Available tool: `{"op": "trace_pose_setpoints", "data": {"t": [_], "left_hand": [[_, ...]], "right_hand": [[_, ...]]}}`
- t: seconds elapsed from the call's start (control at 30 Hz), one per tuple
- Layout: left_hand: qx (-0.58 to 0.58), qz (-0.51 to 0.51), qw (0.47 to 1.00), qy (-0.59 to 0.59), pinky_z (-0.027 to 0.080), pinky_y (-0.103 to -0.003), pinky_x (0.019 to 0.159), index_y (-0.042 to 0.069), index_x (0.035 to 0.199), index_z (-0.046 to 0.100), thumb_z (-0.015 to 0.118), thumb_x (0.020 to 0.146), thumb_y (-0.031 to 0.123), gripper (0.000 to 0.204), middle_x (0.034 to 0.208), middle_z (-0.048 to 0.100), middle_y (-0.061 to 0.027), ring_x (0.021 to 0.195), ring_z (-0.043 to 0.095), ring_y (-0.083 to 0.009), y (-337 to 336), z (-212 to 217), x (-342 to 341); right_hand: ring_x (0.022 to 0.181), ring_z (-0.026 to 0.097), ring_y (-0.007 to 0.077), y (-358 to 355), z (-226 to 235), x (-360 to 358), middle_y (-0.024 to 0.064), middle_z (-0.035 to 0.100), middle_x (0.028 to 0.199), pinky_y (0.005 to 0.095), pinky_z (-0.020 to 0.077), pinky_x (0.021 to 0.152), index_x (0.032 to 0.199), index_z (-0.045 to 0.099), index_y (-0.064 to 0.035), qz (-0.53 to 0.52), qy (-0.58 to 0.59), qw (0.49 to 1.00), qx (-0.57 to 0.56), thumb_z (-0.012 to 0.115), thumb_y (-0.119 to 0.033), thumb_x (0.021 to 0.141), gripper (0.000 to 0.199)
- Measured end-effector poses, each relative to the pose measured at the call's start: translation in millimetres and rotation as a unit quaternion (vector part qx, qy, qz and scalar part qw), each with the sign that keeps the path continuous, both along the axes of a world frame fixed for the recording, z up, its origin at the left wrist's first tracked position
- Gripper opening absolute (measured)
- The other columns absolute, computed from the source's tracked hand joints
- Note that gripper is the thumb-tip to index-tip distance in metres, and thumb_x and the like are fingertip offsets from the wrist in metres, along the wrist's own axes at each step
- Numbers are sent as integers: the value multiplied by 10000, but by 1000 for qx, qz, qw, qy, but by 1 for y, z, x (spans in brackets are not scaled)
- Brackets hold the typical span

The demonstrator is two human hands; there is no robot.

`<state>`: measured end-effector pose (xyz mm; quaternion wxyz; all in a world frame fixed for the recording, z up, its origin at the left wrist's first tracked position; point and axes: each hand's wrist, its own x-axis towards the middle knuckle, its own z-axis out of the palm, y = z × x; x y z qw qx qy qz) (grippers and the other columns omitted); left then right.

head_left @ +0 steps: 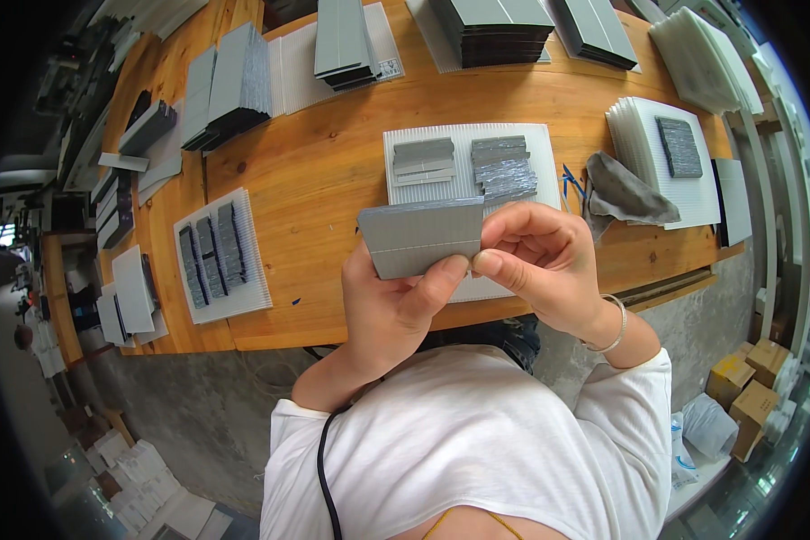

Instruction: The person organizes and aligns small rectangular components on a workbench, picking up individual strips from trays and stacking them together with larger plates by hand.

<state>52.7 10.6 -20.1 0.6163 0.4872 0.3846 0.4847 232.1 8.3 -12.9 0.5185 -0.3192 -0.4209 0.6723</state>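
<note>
Head view: hands (459, 283) pinching grey sheet (420, 236)

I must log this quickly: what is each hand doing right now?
Left hand: closed on the flat grey rectangular sheet, thumb at its lower edge.
Right hand: pinching the same sheet's right edge.

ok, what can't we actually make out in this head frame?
- Head view: lower edge of the grey sheet, covered by the left hand and right hand.
- Near part of the white corrugated board, hidden behind sheet and hands.
- Blue tool: too small, partly under the grey cloth.
- Stacks at the top edge: cut off by the frame.
- Room at the rim: dark and bent.
</note>
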Motion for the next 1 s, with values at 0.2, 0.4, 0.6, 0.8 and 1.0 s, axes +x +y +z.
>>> {"op": "trace_pose_setpoints", "data": {"t": [0.2, 0.4, 0.6, 0.8, 1.0], "left_hand": [[-15, 4, 998, -59, 504, -238, 690, -8, 1023, 600, 681, 863, 107, 213, 919, 656, -54, 804, 618, -109, 2, 2, 5], [-69, -10, 995, -78, 456, -288, 679, -4, 988, 595, 667, 838, 175, 244, 906, 609, -78, 798, 564, -147, 5, 10, 10], [-45, 15, 997, -56, 423, -282, 670, 8, 936, 560, 651, 841, 192, 226, 862, 546, -67, 757, 508, -141, 8, 5, -1], [-53, 18, 997, -51, 420, -277, 664, 8, 937, 559, 646, 843, 203, 234, 854, 547, -68, 745, 503, -139, 8, 2, -1], [-62, 11, 996, -57, 427, -279, 664, -1, 950, 564, 644, 843, 201, 243, 864, 556, -74, 750, 513, -136, 8, 3, 0]], "right_hand": [[901, 637, 162, 1, 0, 0, 110, 647, 967, 278, 526, 818, 1001, 594, 78, 8, 22, 1000, 0, 659, -2, 864, 171], [883, 641, 159, 1, 2, 3, 114, 653, 963, 276, 527, 806, 1007, 596, 71, 19, 67, 997, -43, 662, -5, 862, 176], [822, 657, 133, 19, 18, 33, 75, 664, 892, 242, 528, 742, 985, 630, 21, -61, -350, 905, 232, 706, 29, 783, 215], [803, 613, 237, 32, 31, 50, 80, 593, 808, 325, 512, 697, 903, 609, -17, 46, -627, 696, 346, 664, -30, 792, 125], [832, 560, 251, 35, 34, 46, 84, 556, 835, 355, 479, 730, 878, 588, -18, 76, -680, 658, 313, 615, -79, 832, 81]]}}
